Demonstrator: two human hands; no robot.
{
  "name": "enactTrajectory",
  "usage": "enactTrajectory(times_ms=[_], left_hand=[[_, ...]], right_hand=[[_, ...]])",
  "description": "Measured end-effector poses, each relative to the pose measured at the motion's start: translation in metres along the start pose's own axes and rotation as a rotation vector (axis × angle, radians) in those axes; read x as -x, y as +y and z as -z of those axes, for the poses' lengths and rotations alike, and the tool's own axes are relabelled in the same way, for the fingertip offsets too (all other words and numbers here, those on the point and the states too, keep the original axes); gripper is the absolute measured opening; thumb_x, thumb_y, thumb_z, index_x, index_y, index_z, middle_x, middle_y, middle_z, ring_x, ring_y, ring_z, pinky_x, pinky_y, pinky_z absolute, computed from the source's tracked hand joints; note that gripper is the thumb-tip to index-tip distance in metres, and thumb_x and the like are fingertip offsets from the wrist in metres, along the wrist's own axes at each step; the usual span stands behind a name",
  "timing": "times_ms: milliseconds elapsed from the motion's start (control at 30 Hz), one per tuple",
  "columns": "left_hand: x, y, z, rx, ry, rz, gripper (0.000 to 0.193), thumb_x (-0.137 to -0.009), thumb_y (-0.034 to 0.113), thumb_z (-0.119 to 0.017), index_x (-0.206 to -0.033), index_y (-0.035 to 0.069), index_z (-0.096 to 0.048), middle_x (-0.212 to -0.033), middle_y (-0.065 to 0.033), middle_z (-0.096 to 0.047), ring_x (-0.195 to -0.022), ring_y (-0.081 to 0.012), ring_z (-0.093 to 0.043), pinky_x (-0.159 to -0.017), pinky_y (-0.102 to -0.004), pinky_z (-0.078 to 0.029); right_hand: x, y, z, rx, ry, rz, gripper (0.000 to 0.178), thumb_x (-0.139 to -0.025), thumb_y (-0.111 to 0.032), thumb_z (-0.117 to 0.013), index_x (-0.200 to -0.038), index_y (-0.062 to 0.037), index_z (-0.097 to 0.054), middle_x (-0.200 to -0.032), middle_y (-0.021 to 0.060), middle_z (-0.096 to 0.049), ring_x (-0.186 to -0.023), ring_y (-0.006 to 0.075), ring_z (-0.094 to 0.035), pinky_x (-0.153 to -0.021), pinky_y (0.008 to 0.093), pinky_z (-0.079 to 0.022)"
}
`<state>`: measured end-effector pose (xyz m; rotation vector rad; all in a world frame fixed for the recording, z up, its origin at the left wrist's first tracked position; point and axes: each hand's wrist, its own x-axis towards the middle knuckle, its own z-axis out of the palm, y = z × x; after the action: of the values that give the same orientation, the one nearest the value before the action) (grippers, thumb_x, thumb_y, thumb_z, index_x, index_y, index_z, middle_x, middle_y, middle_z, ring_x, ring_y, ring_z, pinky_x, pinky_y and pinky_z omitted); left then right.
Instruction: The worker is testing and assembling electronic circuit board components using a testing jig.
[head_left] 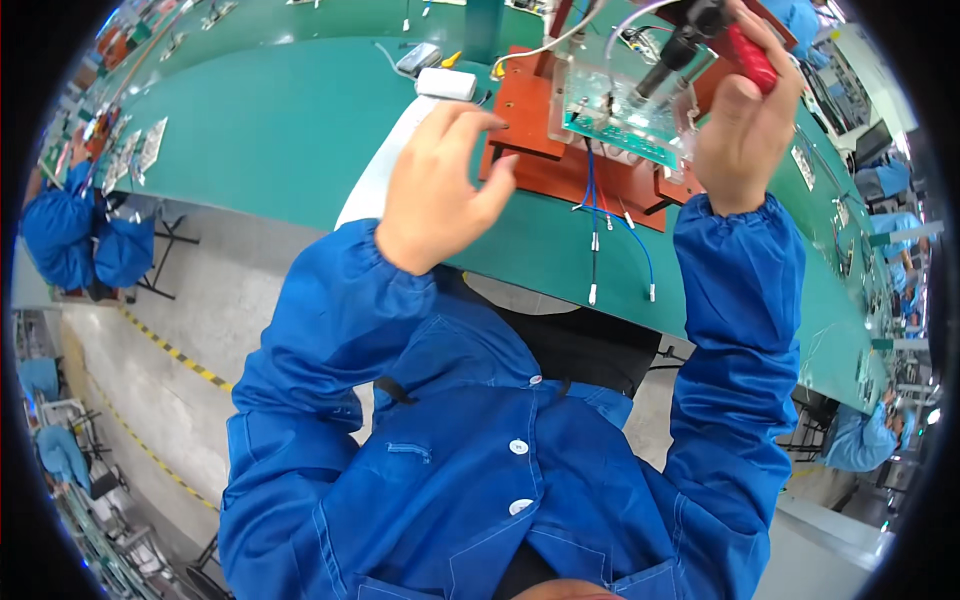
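My right hand (745, 130) is wrapped round a red handle (752, 62) at the upper right, next to a black cylindrical part (668, 66). Below the handle, a clear plastic plate (590, 90) lies over a green circuit board (625, 138) in a reddish-brown fixture (527, 110). Blue and dark wires (592, 200) with pale end connectors hang from the board over the near side of the table. My left hand (440, 185) hovers left of the fixture, fingers apart and curved, with nothing in it.
The green table (270, 130) carries a white box-shaped thing (446, 84), a grey device with a cable (418, 58) and a white strip (385, 165). Several small boards (140, 150) lie at the far left. Blue-clad people (865, 435) are at the right side.
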<state>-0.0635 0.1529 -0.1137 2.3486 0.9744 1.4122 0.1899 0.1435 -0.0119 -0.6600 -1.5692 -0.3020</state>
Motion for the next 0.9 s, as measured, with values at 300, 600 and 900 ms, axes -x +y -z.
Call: enactTrajectory(times_ms=[300,600,900], left_hand=[[-0.001,0.007,-0.026,-0.019,0.034,0.021,0.053,-0.079,0.019,-0.076,-0.122,-0.006,-0.059,-0.131,-0.0252,-0.056,-0.121,-0.0414,-0.056,-0.104,-0.0439,-0.046],[0.027,-0.095,0.055,-0.328,-0.139,0.468,0.058,-0.083,0.022,-0.075,-0.129,-0.008,-0.055,-0.123,-0.0249,-0.060,-0.114,-0.0373,-0.060,-0.099,-0.0415,-0.049],[0.002,-0.123,0.041,0.615,-0.558,0.881,0.037,-0.081,0.005,-0.077,-0.116,-0.007,-0.069,-0.101,-0.0119,-0.075,-0.081,-0.0150,-0.071,-0.076,-0.0264,-0.057]], right_hand=[[0.003,0.009,-0.001,0.245,-0.067,0.218,0.058,-0.110,-0.042,-0.035,-0.129,0.0094,-0.053,-0.129,0.0259,-0.062,-0.122,0.0317,-0.062,-0.107,0.0399,-0.046],[0.080,-0.083,-0.032,0.252,-0.185,0.079,0.033,-0.080,0.001,-0.069,-0.111,0.0053,-0.062,-0.104,0.0156,-0.063,-0.089,0.0224,-0.063,-0.081,0.0365,-0.051],[0.155,-0.067,-0.149,0.071,-0.630,-0.613,0.014,-0.090,-0.002,-0.064,-0.104,-0.0013,-0.067,-0.102,0.0155,-0.061,-0.084,0.0355,-0.066,-0.074,0.0408,-0.054]])
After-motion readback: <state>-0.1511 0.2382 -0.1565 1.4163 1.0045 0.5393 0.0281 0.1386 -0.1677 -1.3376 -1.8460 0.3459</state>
